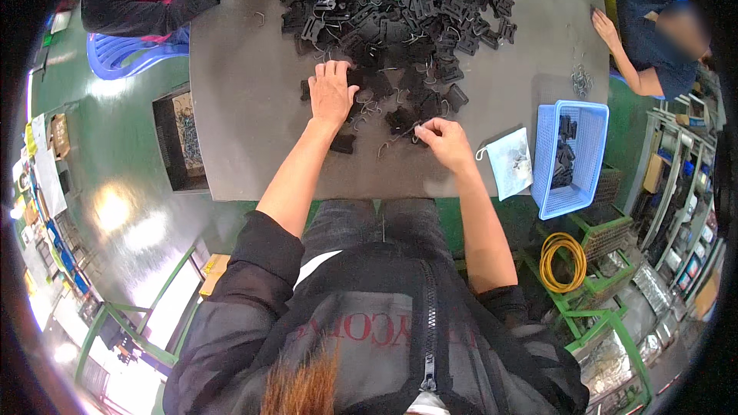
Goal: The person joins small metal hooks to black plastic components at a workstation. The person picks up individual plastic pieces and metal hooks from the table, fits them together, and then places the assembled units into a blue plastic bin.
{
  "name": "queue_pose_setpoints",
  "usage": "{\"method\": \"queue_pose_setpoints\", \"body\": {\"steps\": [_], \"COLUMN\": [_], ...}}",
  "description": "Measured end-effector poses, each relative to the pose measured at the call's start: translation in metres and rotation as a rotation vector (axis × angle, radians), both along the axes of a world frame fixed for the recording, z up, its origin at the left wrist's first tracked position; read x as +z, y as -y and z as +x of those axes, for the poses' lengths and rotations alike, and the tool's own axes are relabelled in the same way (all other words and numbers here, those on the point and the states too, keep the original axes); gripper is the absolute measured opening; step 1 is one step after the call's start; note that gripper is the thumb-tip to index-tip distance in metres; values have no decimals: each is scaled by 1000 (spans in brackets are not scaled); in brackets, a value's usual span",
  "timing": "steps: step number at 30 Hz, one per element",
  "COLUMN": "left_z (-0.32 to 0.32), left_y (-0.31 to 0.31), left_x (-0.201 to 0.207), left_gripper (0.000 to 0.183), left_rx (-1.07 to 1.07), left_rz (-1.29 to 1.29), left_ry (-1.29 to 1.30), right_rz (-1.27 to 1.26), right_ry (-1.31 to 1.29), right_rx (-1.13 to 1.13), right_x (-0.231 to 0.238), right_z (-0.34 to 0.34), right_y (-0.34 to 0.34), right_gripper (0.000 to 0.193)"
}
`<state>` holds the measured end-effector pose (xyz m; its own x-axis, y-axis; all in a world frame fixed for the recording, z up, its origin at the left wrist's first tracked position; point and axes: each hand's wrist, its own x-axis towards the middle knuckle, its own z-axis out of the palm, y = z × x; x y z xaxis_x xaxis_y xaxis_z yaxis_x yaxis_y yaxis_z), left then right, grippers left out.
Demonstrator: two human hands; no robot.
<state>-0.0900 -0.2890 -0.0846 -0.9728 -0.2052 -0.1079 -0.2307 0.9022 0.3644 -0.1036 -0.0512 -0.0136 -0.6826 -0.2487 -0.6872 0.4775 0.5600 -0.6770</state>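
My left hand (pixel 332 96) lies palm down with fingers stretched over the near left edge of a spread of flat black plastic pieces (pixel 377 86). Thumb and forefinger of my right hand (pixel 447 144) are pinched together beside a black piece (pixel 401 118). A thin wire hook (pixel 396 139) seems to run from that pinch toward the left; its end under the fingers is hidden. Below my left wrist sits a single black piece (pixel 342 144). Small bent metal hooks are scattered among the pieces between my hands.
A big heap of black pieces (pixel 384 8) covers the table's far middle. At right stand a blue basket (pixel 547 161) with black pieces inside and a white face mask (pixel 510 163). Loose hooks (pixel 581 81) lie beyond. Co-workers' arms (pixel 173 6) reach in at far left and far right.
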Motion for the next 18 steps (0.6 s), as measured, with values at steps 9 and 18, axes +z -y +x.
{"method": "queue_pose_setpoints", "body": {"steps": [9,18], "left_z": [25,48], "left_y": [-39,-96], "left_x": [34,11], "left_gripper": [41,43], "left_rx": [22,-86], "left_rz": [319,119], "left_ry": [-248,-37], "right_rz": [-519,101], "right_ry": [551,-582], "right_rx": [-609,-204], "right_x": [-35,-38], "right_z": [-4,-3], "right_y": [-33,-29], "right_gripper": [16,10]}}
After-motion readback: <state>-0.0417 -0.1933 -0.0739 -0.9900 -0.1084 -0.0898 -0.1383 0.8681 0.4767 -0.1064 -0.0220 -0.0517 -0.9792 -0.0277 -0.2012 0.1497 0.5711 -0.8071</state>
